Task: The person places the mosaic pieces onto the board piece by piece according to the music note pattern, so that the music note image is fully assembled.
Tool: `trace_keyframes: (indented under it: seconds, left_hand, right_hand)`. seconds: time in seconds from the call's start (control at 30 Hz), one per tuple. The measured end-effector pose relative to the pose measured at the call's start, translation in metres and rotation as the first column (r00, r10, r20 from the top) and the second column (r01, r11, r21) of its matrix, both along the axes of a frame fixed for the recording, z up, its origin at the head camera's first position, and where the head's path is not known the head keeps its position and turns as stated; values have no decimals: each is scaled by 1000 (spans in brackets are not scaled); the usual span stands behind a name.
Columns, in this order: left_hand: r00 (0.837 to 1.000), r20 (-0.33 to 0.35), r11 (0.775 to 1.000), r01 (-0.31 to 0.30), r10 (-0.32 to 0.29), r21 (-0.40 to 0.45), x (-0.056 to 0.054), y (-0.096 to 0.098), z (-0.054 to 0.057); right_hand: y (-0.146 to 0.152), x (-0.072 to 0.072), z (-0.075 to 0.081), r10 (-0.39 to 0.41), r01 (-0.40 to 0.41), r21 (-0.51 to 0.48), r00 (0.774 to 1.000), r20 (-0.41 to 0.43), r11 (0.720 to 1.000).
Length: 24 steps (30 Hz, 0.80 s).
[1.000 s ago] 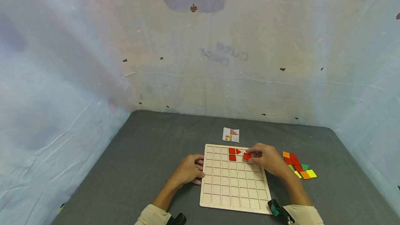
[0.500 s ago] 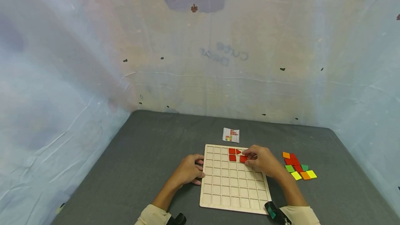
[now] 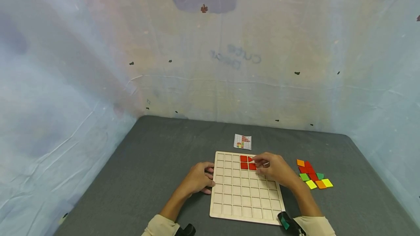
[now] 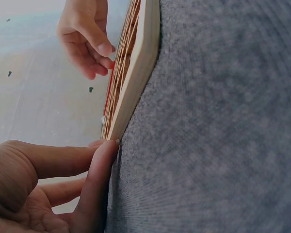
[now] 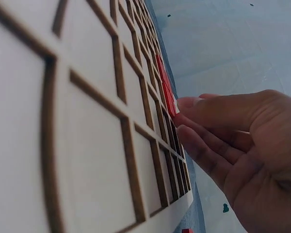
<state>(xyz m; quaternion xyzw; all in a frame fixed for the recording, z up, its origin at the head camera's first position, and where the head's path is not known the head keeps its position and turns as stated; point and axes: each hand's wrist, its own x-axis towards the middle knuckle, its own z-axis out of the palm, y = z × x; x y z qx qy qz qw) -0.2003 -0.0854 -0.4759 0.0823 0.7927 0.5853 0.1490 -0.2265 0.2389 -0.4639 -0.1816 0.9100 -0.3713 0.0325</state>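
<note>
A wooden grid board (image 3: pixel 241 192) lies on the grey table. Thumb and forefinger of my left hand (image 3: pixel 197 178) pinch its left edge, seen close in the left wrist view. Toward the board's far side, red tiles fill neighbouring cells: two squares in one column, with a red triangle (image 3: pixel 250 158) beside the upper one. My right hand (image 3: pixel 275 166) holds another red square tile (image 3: pixel 252 166) by its right side, in the cell below the triangle. In the right wrist view, the right fingertips meet the red tile's edge, and fingers partly cover it.
Right of the board lies a loose group of tiles: red, orange (image 3: pixel 300 162), green (image 3: pixel 304 177) and yellow (image 3: pixel 311 184). Behind the board is a small card (image 3: pixel 242 142) with a coloured grid pattern. A pale printed sheet (image 3: pixel 210 65) hangs behind the table.
The red square tile has moved left across the board into the cell under the triangle. My right hand went left with it, then stayed nearly still. My left hand has not moved.
</note>
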Motion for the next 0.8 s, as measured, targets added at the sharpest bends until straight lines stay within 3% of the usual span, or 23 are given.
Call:
trace_keyframes:
  seconds: [0.2,0.67,0.8]
  left_hand:
    - [1000,1,1000,6,-6,4,0,0,1]
    - [1000,-9,1000,8,-8,7,0,0,0]
    - [1000,-8,1000,6,-6,9,0,0,0]
  right_hand:
    - [4,1,2,-1,1,-28,1000,10,1000]
    - [37,3,14,-89,91,-69,995,35,993]
    - [48,5,15,-133,133,-33,991,7,991]
